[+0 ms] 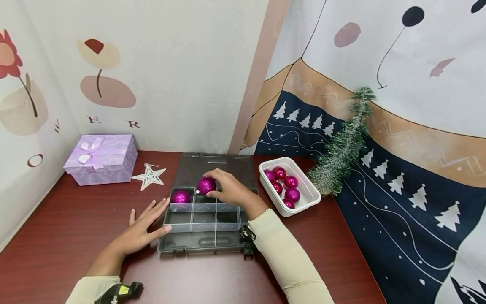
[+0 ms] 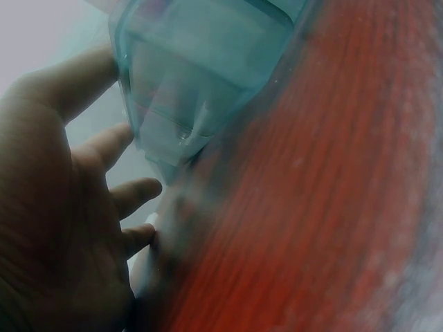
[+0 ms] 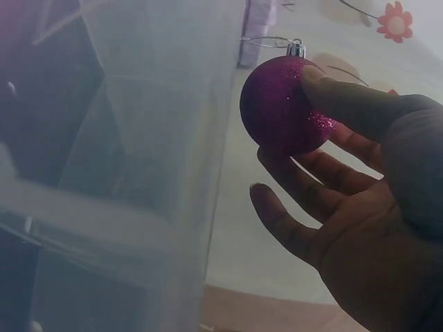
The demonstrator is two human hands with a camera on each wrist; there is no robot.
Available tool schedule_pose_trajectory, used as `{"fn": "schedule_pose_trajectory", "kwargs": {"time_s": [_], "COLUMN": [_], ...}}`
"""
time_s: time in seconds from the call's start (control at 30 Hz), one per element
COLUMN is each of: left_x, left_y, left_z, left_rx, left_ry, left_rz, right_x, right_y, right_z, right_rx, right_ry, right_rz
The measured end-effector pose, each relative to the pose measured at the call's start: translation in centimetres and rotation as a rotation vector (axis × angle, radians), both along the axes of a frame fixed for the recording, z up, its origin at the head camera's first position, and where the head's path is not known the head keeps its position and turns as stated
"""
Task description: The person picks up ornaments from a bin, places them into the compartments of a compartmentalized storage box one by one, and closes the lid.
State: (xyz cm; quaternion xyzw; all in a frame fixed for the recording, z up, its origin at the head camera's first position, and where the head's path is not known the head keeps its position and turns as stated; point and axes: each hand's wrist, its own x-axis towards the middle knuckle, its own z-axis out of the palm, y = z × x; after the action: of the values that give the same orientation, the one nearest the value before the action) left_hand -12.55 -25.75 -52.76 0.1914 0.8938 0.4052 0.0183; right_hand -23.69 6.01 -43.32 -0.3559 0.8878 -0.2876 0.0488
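Over the back row of a clear plastic compartment box, my right hand pinches a glittery purple Christmas ball between thumb and fingers. The right wrist view shows the ball with its silver cap and wire loop. Another glittery purple ball sits in the back left compartment. My left hand lies along the box's left side, fingers spread and straight, fingertips right at the edge. In the left wrist view those fingers are beside the box wall. The box's dark lid lies open behind it.
Right of the box stands a white tub holding several shiny and glittery balls. A small tinsel tree leans behind it. At the back left are a lilac gift box and a white star ornament on the table.
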Motion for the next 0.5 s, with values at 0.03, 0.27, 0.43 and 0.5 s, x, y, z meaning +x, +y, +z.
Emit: {"fn": "schedule_pose_trajectory", "kwargs": {"time_s": [0.03, 0.27, 0.43, 0.5], "left_x": [0.0, -0.05, -0.07, -0.07], "left_y": [0.0, 0.03, 0.04, 0.04], "left_z": [0.01, 0.06, 0.05, 0.03], "left_rx": [0.0, -0.006, -0.008, -0.008], "left_ry": [0.001, 0.003, 0.0, -0.002], "left_rz": [0.001, 0.005, 0.004, 0.005], "right_x": [0.02, 0.05, -0.11, -0.15], "right_y": [-0.03, -0.08, -0.06, -0.04], "right_z": [-0.09, -0.49, -0.86, -1.02], "right_rx": [0.005, 0.045, 0.091, 0.108], "right_ry": [-0.003, -0.025, -0.041, -0.051], "right_rz": [0.0, 0.012, 0.026, 0.031]}}
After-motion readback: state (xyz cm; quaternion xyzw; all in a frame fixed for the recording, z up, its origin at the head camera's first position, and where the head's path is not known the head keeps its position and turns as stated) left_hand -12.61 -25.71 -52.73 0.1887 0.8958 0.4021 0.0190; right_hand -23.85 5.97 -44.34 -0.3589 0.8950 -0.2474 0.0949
